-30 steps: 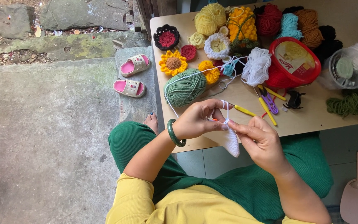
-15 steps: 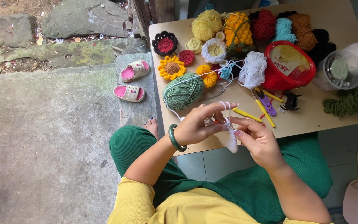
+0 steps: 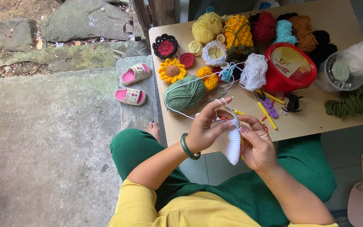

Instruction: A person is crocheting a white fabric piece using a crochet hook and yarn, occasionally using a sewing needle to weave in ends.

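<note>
Both hands, left hand (image 3: 204, 130) and right hand (image 3: 257, 145), grip a white crochet piece (image 3: 233, 145); beyond the grip, a red tub (image 3: 290, 67) stays lidded, contents hidden.

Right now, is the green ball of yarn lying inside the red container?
No, the green ball of yarn lies on the bare wooden table, well apart from the red container.

Smooth, matt pale wood for the tabletop (image 3: 316, 120). Soft, fuzzy white yarn in the crocheted piece (image 3: 233, 145); glossy red plastic on the tub (image 3: 288, 77). Rough grey concrete across the floor (image 3: 43, 138).
</note>
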